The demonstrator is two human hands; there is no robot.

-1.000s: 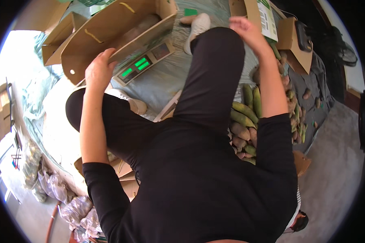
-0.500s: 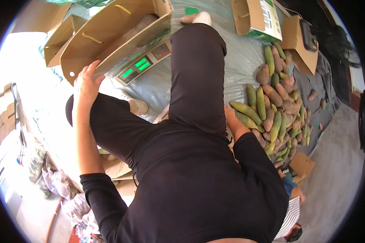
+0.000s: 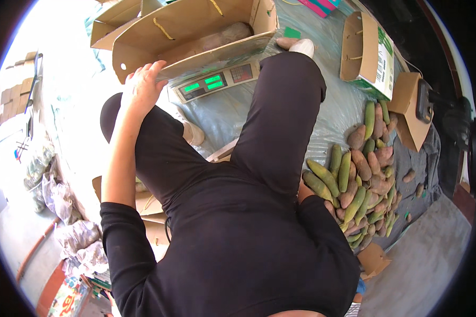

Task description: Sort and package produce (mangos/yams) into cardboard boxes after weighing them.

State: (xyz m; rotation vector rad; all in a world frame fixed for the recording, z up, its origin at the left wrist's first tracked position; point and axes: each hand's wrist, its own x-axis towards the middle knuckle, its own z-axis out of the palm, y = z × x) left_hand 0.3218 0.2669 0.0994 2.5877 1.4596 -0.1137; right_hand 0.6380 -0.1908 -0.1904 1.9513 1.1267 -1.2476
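Observation:
My left hand (image 3: 144,87) rests at the near left corner of a long open cardboard box (image 3: 193,62), fingers stretched out along its outer wall. Inside the box lie brown tubers (image 3: 237,33). Just below the box's near side is a scale (image 3: 214,82) with a lit green display; the box seems to stand on it. Down beside my right thigh, my right hand (image 3: 303,191) is mostly hidden, its fingers out of sight. It is nearest a heap of long green radish-like vegetables (image 3: 322,177) and reddish-brown tubers (image 3: 359,165).
An open white-and-green carton (image 3: 373,63) stands at the upper right, with a brown cardboard box (image 3: 410,108) behind the heap. Clear plastic sheeting (image 3: 322,111) covers the floor. Bagged goods (image 3: 58,195) lie at the left. One tuber (image 3: 286,43) sits by my right shoe (image 3: 302,47).
The whole view has shifted, so the box and scale sit further right. My left hand stays at the box corner. My right hand has sunk further out of sight beside my thigh.

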